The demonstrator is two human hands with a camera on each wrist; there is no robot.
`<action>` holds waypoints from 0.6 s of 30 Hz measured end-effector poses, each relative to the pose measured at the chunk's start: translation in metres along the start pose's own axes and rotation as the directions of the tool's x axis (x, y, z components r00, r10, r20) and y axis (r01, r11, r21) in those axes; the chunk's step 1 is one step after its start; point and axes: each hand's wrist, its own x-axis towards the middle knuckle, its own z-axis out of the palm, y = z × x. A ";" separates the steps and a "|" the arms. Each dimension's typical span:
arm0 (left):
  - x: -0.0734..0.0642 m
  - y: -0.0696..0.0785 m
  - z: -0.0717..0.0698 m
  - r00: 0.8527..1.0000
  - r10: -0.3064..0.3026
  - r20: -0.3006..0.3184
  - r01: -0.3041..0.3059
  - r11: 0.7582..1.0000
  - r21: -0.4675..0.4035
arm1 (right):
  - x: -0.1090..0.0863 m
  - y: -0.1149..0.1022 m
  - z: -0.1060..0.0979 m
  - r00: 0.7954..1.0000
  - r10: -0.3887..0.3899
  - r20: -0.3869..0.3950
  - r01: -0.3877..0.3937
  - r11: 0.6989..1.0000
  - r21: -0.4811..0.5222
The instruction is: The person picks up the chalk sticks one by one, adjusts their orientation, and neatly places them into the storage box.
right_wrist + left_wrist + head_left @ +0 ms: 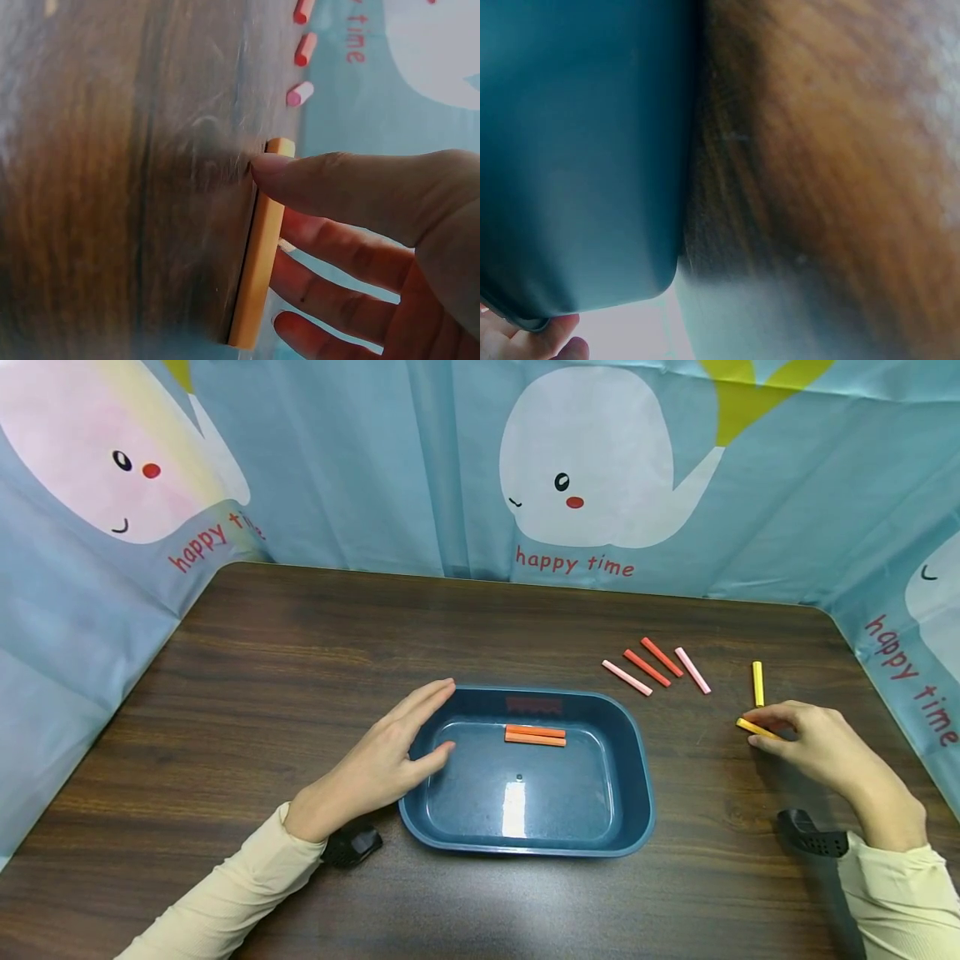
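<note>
Right hand (825,747): yellow stick (256,262) is pinched between thumb and fingers, well right of tray (465,797) | left hand (378,764): spread at tray's left rim | care: grip best centred; other yellow stick (758,683), just beyond fingers, should not be knocked.

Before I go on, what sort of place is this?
Probably a staged recording booth, judging by the wood-grain table, the whale-print curtain along three sides, and the black camera-like devices at both wrists.
</note>
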 end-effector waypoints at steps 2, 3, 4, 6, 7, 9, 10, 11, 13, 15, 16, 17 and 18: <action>0.000 0.000 0.000 1.000 -0.002 0.002 0.002 1.000 0.001 | 0.000 0.001 0.000 1.000 -0.005 -0.010 0.005 1.000 -0.017; 0.000 0.000 0.000 1.000 -0.003 0.001 0.003 1.000 0.001 | 0.000 0.002 0.000 1.000 -0.012 -0.015 0.012 1.000 -0.022; 0.000 0.000 0.000 1.000 -0.003 0.000 0.003 1.000 0.000 | 0.001 0.002 0.000 1.000 -0.015 -0.018 0.014 0.999 -0.031; 0.000 0.000 0.000 1.000 -0.003 -0.001 0.003 1.000 0.002 | 0.001 0.002 -0.001 1.000 -0.024 -0.018 0.024 0.999 -0.039; 0.000 -0.001 0.001 1.000 -0.003 -0.001 0.003 1.000 0.002 | 0.001 0.002 -0.001 1.000 -0.025 -0.012 0.025 0.999 -0.037; 0.000 -0.001 0.001 1.000 -0.002 -0.002 0.002 1.000 0.001 | 0.002 0.002 -0.001 1.000 -0.026 -0.006 0.026 0.999 -0.034; 0.000 -0.001 0.001 1.000 -0.001 -0.003 0.001 1.000 0.001 | 0.002 0.001 -0.001 1.000 -0.026 -0.010 0.025 0.999 -0.039; 0.000 -0.001 0.001 1.000 0.000 -0.004 0.000 1.000 0.000 | 0.001 0.000 -0.002 0.999 -0.030 -0.015 0.029 0.999 -0.038; 0.000 -0.001 0.001 1.000 0.001 -0.006 -0.001 1.000 -0.003 | 0.001 -0.001 -0.002 0.999 -0.039 -0.038 0.037 0.998 -0.042; 0.000 -0.001 0.001 1.000 0.003 -0.008 -0.003 1.000 -0.004 | 0.000 -0.003 -0.003 0.996 -0.056 -0.064 0.053 0.998 -0.044; 0.000 0.000 0.000 1.000 0.004 -0.009 -0.004 1.000 -0.005 | 0.000 -0.004 -0.003 0.995 -0.063 -0.076 0.059 0.997 -0.047; 0.000 0.000 0.000 1.000 0.005 -0.009 -0.005 1.000 -0.005 | 0.000 -0.004 -0.003 0.994 -0.070 -0.083 0.067 0.997 -0.045; 0.000 0.000 0.001 1.000 0.006 -0.009 -0.006 1.000 -0.004 | 0.000 -0.005 -0.004 0.993 -0.077 -0.089 0.073 0.996 -0.043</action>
